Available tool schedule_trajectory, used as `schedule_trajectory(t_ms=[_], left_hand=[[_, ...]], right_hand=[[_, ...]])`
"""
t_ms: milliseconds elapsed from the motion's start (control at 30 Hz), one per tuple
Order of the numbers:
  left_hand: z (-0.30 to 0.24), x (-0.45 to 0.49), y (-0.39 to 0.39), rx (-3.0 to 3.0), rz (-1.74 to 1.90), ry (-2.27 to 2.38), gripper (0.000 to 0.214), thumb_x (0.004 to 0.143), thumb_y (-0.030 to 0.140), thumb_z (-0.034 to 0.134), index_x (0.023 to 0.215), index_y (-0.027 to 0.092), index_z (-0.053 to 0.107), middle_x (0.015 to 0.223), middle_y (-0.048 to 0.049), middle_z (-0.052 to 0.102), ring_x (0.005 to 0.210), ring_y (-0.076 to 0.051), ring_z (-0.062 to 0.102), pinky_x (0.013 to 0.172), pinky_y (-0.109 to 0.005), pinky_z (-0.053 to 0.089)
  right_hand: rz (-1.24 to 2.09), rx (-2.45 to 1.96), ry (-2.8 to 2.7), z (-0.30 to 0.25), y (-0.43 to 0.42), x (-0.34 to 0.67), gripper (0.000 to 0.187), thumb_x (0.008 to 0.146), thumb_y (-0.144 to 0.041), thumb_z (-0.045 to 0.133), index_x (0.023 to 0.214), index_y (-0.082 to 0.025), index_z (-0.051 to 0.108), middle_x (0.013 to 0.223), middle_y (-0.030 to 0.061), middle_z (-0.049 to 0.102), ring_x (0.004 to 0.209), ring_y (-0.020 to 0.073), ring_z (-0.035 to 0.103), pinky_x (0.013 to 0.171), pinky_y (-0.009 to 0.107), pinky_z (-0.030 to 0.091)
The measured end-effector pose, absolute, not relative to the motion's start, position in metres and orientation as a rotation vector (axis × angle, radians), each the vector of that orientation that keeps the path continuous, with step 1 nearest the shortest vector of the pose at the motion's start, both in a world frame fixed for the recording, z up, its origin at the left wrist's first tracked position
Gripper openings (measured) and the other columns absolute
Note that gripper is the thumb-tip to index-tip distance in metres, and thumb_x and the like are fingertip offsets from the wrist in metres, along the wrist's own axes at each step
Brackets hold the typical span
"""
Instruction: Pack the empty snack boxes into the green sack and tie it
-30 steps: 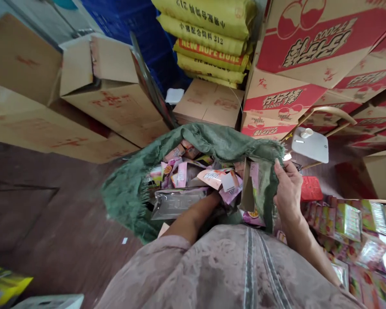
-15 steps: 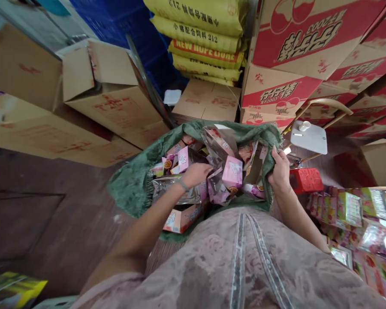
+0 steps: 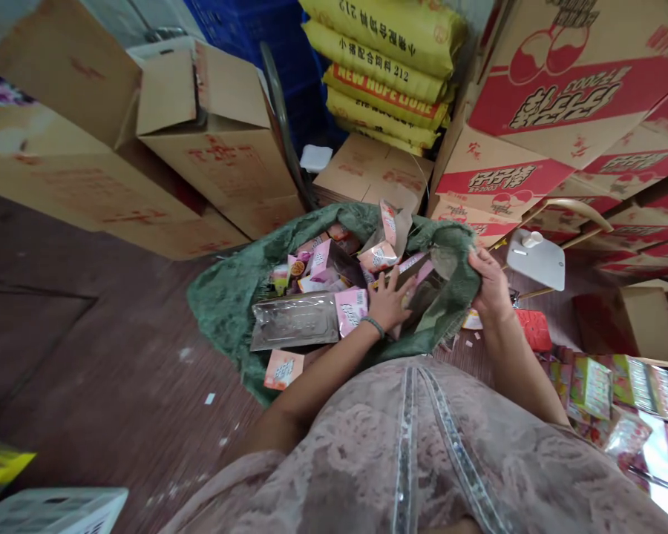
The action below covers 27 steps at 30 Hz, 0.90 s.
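Observation:
A green woven sack [image 3: 223, 293] lies spread open before me, full of small pink, purple and orange printed boxes and clear plastic packaging. Inside it, my left hand [image 3: 388, 302] has its fingers spread over the packaging at the right part of the pile. My right hand [image 3: 488, 282] is closed around the sack's right rim. Left of my left hand lies a pink-ended box with a clear plastic tray [image 3: 295, 320]. An orange box [image 3: 283, 368] rests at the near edge, and another orange-and-white box [image 3: 378, 256] sits above my left hand.
Open cardboard cartons [image 3: 228, 163] stand at the left. Behind are stacked yellow sacks [image 3: 384, 89] and flattened cardboard [image 3: 367, 167]. Red-and-tan cartons [image 3: 501, 178] rise at the right, near a small white-seated chair [image 3: 536, 259] and a red plastic item [image 3: 533, 328]. Colourful packets [image 3: 593, 386] lie lower right.
My left hand has moved right across the pile and its fingers have spread. The boxes beneath have shifted, one now tipped up at the back. My right hand still grips the rim.

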<state>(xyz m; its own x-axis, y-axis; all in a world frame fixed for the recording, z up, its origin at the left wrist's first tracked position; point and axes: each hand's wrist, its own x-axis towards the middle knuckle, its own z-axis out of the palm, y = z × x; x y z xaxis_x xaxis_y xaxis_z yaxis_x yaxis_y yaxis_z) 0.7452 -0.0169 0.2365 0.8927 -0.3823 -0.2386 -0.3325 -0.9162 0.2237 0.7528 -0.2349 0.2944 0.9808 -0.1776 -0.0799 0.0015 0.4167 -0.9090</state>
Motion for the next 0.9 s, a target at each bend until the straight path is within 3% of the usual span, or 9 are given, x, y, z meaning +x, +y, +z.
schedule_trajectory(t_ms=[100,233,367,433,500,600,667,767,900], left_hand=[[0.242,0.748,0.012,2.839,-0.747,-0.481,0.094,0.098,0.046,0.079,0.177,0.021,0.035,0.175,-0.0250,0.040,0.153,-0.043,0.053,0.125,-0.054,0.044],[0.287,0.755,0.028,2.683,-0.846,-0.635,0.070,0.090,0.050,0.087,0.148,0.015,0.070,0.147,-0.0188,0.071,0.132,-0.037,0.071,0.110,-0.040,0.056],[0.318,0.810,-0.013,2.780,-0.340,-0.413,0.063,0.110,0.052,0.055,0.157,0.011,0.057,0.153,-0.0226,0.063,0.147,-0.038,0.057,0.122,-0.047,0.046],[0.309,0.851,-0.042,2.820,-0.106,-0.128,0.081,0.105,0.057,0.062,0.167,0.009,0.043,0.155,-0.0290,0.057,0.146,-0.042,0.056,0.119,-0.050,0.048],[0.287,0.887,-0.062,2.834,-0.191,0.071,0.102,0.098,0.059,0.072,0.177,0.014,0.026,0.162,-0.0339,0.048,0.146,-0.047,0.057,0.115,-0.053,0.050],[0.248,0.915,-0.067,2.776,-0.513,0.208,0.118,0.090,0.038,0.081,0.180,0.016,0.008,0.150,-0.0335,0.061,0.133,-0.044,0.069,0.109,-0.050,0.054],[0.230,0.915,-0.055,2.734,-0.522,0.339,0.107,0.089,0.028,0.078,0.178,0.015,0.019,0.136,-0.0289,0.072,0.122,-0.042,0.075,0.102,-0.047,0.057],[0.227,0.901,-0.030,2.701,-0.379,0.585,0.063,0.101,0.031,0.061,0.160,0.011,0.051,0.131,-0.0265,0.076,0.123,-0.041,0.075,0.099,-0.044,0.057],[0.247,0.862,-0.005,2.680,-0.184,0.770,0.051,0.106,0.033,0.050,0.151,0.010,0.059,0.135,-0.0231,0.075,0.124,-0.037,0.074,0.098,-0.040,0.057]], right_hand=[[-0.268,-1.207,0.281,0.297,-0.274,0.737,0.038,0.063,-0.043,0.093,0.075,-0.024,0.063,0.067,-0.0044,0.064,0.059,0.0142,0.060,0.056,0.026,0.053],[-0.273,-1.274,0.396,0.285,-0.293,0.710,0.040,0.056,-0.040,0.094,0.064,-0.021,0.060,0.060,-0.0047,0.055,0.051,0.0094,0.048,0.048,0.022,0.041],[-0.109,-1.415,0.332,0.278,-0.284,0.699,0.039,0.065,-0.045,0.093,0.060,-0.021,0.063,0.058,-0.0037,0.047,0.052,0.0102,0.042,0.049,0.024,0.035],[-0.141,-1.596,0.165,0.282,-0.285,0.704,0.040,0.072,-0.045,0.089,0.057,-0.021,0.061,0.066,-0.0008,0.050,0.064,0.0136,0.049,0.059,0.028,0.042],[-0.242,-1.793,-0.025,0.289,-0.296,0.715,0.037,0.077,-0.043,0.085,0.060,-0.020,0.061,0.091,0.0039,0.063,0.090,0.0206,0.061,0.082,0.035,0.053],[-0.312,-1.859,-0.154,0.303,-0.323,0.739,0.024,0.083,-0.039,0.081,0.082,-0.023,0.063,0.137,0.0073,0.065,0.133,0.0319,0.061,0.112,0.048,0.051],[-0.321,-1.782,-0.189,0.315,-0.338,0.763,0.025,0.087,-0.037,0.079,0.103,-0.026,0.063,0.150,0.0081,0.061,0.146,0.0334,0.057,0.117,0.051,0.051],[-0.250,-1.846,-0.357,0.332,-0.336,0.814,0.036,0.096,-0.042,0.073,0.128,-0.029,0.064,0.153,0.0087,0.063,0.146,0.0317,0.059,0.121,0.051,0.051],[0.286,-2.254,-0.684,0.323,-0.278,0.894,0.044,0.100,-0.059,0.071,0.124,-0.021,0.075,0.140,0.0121,0.074,0.131,0.0321,0.070,0.118,0.047,0.053]])
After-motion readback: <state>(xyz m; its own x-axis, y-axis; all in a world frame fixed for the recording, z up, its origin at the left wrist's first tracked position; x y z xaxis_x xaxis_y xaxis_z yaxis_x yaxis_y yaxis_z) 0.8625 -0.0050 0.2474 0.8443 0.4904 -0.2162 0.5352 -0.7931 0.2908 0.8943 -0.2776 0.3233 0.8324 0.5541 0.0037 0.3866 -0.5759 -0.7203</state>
